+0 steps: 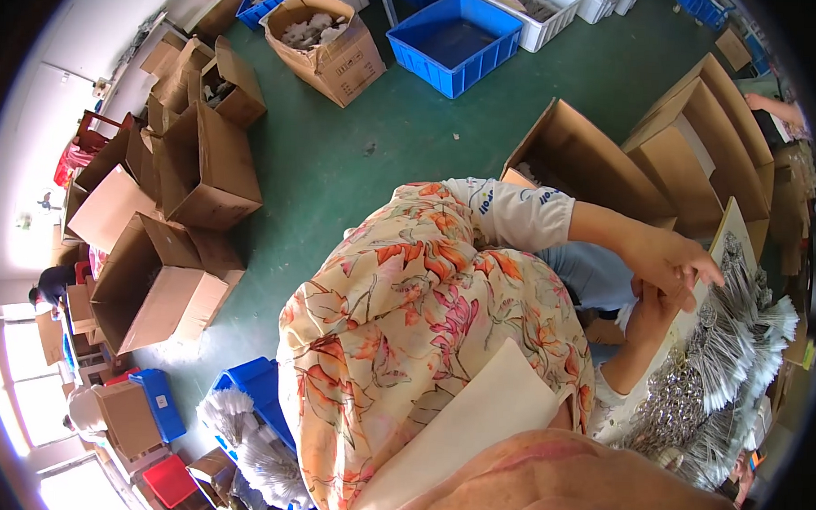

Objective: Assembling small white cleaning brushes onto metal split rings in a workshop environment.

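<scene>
Two hands meet at the right of the view, over the edge of a worktop (693,323) heaped with small silvery packets. The upper hand (673,260), reaching in from a bare forearm below a white sleeve (517,214), has its fingers stretched out and loosely spread, the tips lying on or just above the pile of silver packets (738,338); whether it pinches one cannot be told. The lower hand (651,308) rises from below, just under the first and touching it, with its fingers curled in toward the same packets; what it grips, if anything, is hidden. Which is the left and which the right cannot be told from this angle. The packets fan out to the right in white-tipped bundles, with a darker, glittering heap (668,412) nearer. A floral garment (405,336) fills the middle, a pale sheet of card (474,428) lying across its near side. Beyond the hands, open cardboard boxes (690,148) stand on the green floor (385,137). Farther off is a blue plastic crate (456,41), and more open cartons (186,166) crowd the left
</scene>
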`<state>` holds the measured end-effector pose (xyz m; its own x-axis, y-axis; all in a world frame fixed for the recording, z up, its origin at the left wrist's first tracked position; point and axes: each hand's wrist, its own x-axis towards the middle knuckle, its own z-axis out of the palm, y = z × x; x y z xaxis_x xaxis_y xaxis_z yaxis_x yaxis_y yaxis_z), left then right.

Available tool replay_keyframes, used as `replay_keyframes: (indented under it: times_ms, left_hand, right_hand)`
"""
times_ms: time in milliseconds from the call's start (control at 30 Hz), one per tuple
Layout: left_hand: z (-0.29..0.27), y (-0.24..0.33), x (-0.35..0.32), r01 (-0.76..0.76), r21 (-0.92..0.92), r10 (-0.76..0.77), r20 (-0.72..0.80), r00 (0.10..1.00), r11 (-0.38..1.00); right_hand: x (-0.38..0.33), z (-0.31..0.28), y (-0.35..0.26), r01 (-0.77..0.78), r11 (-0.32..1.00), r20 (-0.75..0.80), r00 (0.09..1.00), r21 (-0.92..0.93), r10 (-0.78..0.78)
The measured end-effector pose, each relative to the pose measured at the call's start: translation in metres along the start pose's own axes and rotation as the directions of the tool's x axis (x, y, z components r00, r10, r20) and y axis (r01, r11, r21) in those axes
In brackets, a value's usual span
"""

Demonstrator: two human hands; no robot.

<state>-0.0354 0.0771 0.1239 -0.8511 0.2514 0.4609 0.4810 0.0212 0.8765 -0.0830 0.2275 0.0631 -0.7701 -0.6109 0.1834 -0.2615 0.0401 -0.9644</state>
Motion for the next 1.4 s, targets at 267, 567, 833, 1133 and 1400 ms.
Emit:
replay_keyframes:
  times_ms: [267,567,833,1133,1400]
  left_hand:
    - [-0.027,0.015,0.0,-0.283,0.122,0.304,-0.216,0.928,0.951]
    - [-0.025,0.011,0.012,-0.423,0.257,0.468,-0.149,0.871,0.869]
    - [-0.019,0.021,0.005,-0.548,0.54,0.687,-0.082,0.722,0.639]
    - [-0.004,0.026,0.015,-0.651,0.559,0.796,-0.026,0.605,0.513]
    - [0.01,0.03,0.018,-0.735,0.509,0.851,0.007,0.525,0.449]
  right_hand:
    - [0.033,-0.026,-0.043,0.074,0.898,0.191,0.966,0.433,-0.172]
    - [0.024,-0.04,-0.038,0.041,0.874,0.16,0.978,0.485,-0.135]
    - [0.023,-0.035,-0.05,0.098,0.866,0.257,0.933,0.491,-0.252]
    - [0.016,-0.044,-0.059,0.152,0.911,0.235,0.938,0.383,-0.256]
    - [0.003,-0.055,-0.06,0.184,0.885,0.24,0.921,0.428,-0.307]
